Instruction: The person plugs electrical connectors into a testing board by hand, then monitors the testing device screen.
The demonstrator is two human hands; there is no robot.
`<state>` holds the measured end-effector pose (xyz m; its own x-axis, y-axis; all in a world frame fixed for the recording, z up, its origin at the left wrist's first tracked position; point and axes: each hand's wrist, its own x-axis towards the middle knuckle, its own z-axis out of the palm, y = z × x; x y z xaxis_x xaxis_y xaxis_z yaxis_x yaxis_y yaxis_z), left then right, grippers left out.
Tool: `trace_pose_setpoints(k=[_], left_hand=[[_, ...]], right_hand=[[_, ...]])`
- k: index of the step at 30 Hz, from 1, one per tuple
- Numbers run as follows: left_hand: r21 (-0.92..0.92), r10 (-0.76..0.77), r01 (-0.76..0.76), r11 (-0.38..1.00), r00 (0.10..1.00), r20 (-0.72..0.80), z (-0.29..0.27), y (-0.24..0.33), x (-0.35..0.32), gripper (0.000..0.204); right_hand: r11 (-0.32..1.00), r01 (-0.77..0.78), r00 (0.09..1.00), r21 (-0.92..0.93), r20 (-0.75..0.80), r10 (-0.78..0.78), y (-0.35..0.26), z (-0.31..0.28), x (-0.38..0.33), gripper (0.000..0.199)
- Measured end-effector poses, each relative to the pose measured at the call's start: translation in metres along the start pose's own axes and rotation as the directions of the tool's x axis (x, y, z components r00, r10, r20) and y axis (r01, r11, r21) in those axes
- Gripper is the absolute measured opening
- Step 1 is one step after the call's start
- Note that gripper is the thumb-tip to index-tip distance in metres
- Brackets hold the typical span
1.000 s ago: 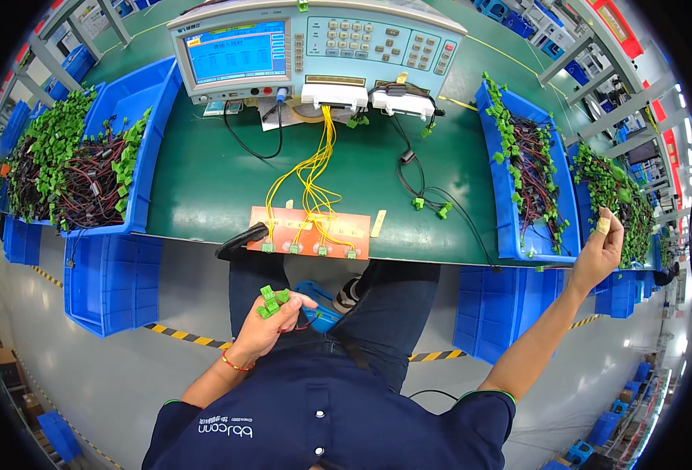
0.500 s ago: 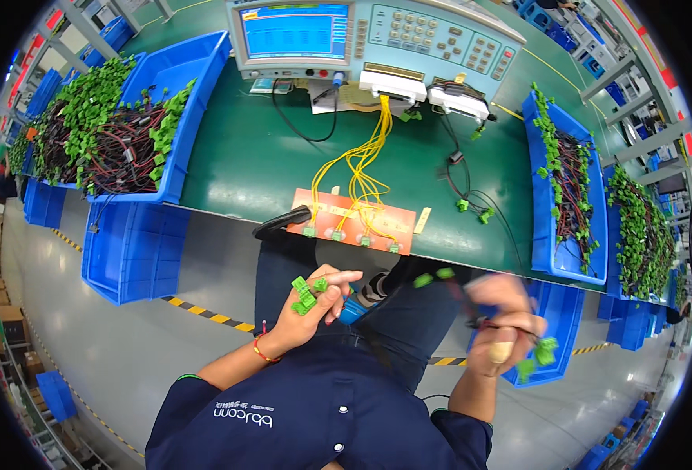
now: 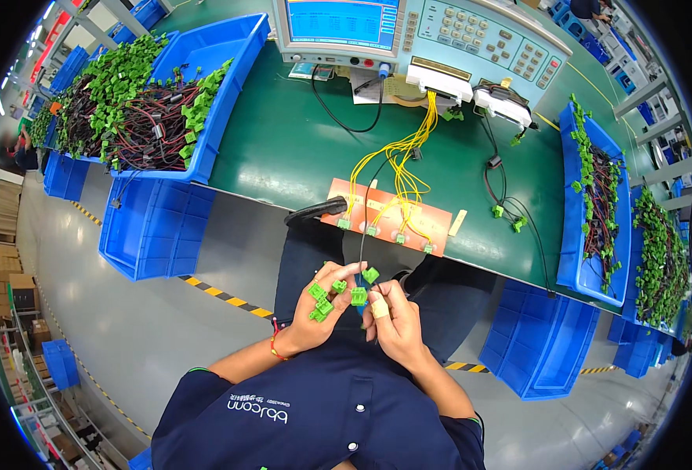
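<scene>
My left hand (image 3: 313, 315) is closed around several green terminal connectors (image 3: 322, 304), which stick out between its fingers. Close beside it, my right hand (image 3: 397, 325) pinches a wire harness with green connectors (image 3: 358, 296) at its end; the thumb wears a pale yellow wrap (image 3: 379, 305). A dark cable (image 3: 364, 227) runs from the hands up across the orange board (image 3: 338, 190) at the table edge. Yellow wires (image 3: 397, 153) lead from that board's small green sockets (image 3: 401, 238) to the tester. How the fingers meet behind the connectors is hidden.
The tester (image 3: 440, 39) with a lit screen stands at the back of the green table (image 3: 268, 141). Blue bins with harnesses flank it: a left bin (image 3: 205, 153) and a right bin (image 3: 569, 258). Lower blue crates (image 3: 154, 235) stand beside the table. A loose black cable (image 3: 510, 196) lies right.
My right hand has swung left from beside the right crate to my left hand, bringing a harness with it. The cable now crosses the orange board. The whole view has shifted slightly.
</scene>
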<state>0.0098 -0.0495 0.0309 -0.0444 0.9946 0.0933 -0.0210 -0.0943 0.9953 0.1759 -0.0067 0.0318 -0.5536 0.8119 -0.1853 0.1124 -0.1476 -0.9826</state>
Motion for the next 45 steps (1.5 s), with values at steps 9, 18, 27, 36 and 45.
trace_pose_setpoints(k=[9,18,27,36,45], left_hand=[[-0.082,-0.014,0.002,0.997,0.989,-0.144,-0.001,-0.011,-0.005,0.026],[-0.709,-0.098,0.381,0.593,0.908,0.406,-0.019,-0.017,-0.003,0.033],[-0.869,-0.347,0.388,0.306,0.896,0.278,-0.027,-0.034,0.000,0.037],[-0.424,-0.438,0.372,0.826,0.896,-0.067,-0.002,-0.034,0.012,0.042],[-0.488,-0.422,0.311,0.816,0.896,-0.136,-0.023,-0.032,0.020,0.038]], right_hand=[[0.887,0.312,0.924,-0.340,-0.107,-0.367,0.017,0.011,0.013,0.005],[0.628,0.629,0.722,-0.458,0.043,-0.691,-0.016,-0.025,0.030,0.024],[0.318,0.649,0.661,-0.691,0.304,-0.686,-0.024,-0.015,0.006,0.036],[0.444,0.492,0.844,-0.749,0.286,-0.453,0.015,0.006,0.003,0.042],[0.479,0.573,0.777,-0.665,0.255,-0.575,0.003,0.002,0.019,0.042]])
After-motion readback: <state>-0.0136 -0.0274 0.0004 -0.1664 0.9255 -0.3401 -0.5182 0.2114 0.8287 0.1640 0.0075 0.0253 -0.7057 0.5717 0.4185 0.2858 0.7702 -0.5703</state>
